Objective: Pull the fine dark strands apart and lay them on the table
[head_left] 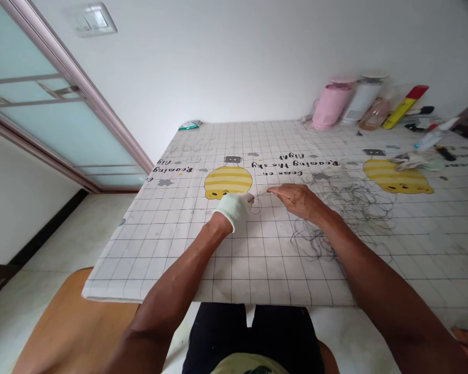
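My left hand [236, 208], in a pale glove with a light green cuff, is over the table's middle, its fingers closed. A thin dark strand [260, 209] curls out beside those fingers and seems to run toward my right hand [296, 200]. That hand is bare, with thumb and fingertips pinched together a short gap away. Whether the strand is wire or thread, I cannot tell. Beneath and around my right forearm spreads a loose tangle of similar dark strands [362, 205].
A checked cloth [171, 254] covers the table. Along the wall stand a pink cylinder [331, 106], a white cylinder [362, 101], a bottle [374, 114] and a yellow-red box [405, 107]. A crumpled glove [417, 160] lies at right, a small packet [190, 124] at the back left.
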`<state>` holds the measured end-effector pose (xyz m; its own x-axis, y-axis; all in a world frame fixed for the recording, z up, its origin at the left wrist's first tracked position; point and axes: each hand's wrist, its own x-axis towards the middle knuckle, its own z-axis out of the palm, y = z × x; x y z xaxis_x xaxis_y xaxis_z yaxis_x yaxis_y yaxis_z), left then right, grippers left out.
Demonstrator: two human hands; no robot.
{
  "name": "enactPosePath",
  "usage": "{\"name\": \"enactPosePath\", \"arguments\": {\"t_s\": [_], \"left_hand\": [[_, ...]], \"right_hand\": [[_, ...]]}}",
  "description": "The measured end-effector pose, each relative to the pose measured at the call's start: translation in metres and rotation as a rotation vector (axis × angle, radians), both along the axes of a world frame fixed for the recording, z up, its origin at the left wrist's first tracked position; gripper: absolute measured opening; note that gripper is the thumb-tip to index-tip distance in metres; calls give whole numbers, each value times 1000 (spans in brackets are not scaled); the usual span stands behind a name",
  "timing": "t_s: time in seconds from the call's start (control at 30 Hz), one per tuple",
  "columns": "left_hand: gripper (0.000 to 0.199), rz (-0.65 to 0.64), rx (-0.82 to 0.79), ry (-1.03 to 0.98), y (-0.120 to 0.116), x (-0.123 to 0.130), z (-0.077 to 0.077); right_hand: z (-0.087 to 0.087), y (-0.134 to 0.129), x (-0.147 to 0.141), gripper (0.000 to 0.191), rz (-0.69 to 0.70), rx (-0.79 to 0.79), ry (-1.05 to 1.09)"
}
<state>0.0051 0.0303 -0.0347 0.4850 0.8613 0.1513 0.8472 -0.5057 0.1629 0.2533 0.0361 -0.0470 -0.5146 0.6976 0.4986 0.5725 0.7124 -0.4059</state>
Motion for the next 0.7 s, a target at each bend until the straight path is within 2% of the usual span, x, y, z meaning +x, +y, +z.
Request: {"name": "enactPosePath", "arguments": {"t_s": [0.1, 0.23, 0.33, 0.4, 0.47, 0.5, 0.6, 0.7], "left_hand": [[29, 90, -12, -75, 2, 1, -2], [34, 276, 31, -196, 3, 2, -2], [35, 354, 66, -244, 0, 4, 0], [36, 370, 68, -242, -3, 6, 1], [35, 355, 72, -221, -4, 8, 1], [35, 337, 72, -208, -4, 9, 1], [31, 251, 55, -185, -4, 10, -1], [28, 183, 26, -202, -3, 8, -2]], "right_hand": [[8, -2, 2, 34, -71, -66, 40], [16, -8, 2, 34, -324, -50, 224], [15, -12, -6, 44, -400, -157, 352], [14, -14, -13, 41, -395, -199, 383], [14, -15, -18, 33, -397, -116, 384], [15, -14, -18, 34, -384, -52, 365], [18, -12, -13, 38, -245, 63, 260], [17, -9, -3, 30, -98, 52, 194]]}}
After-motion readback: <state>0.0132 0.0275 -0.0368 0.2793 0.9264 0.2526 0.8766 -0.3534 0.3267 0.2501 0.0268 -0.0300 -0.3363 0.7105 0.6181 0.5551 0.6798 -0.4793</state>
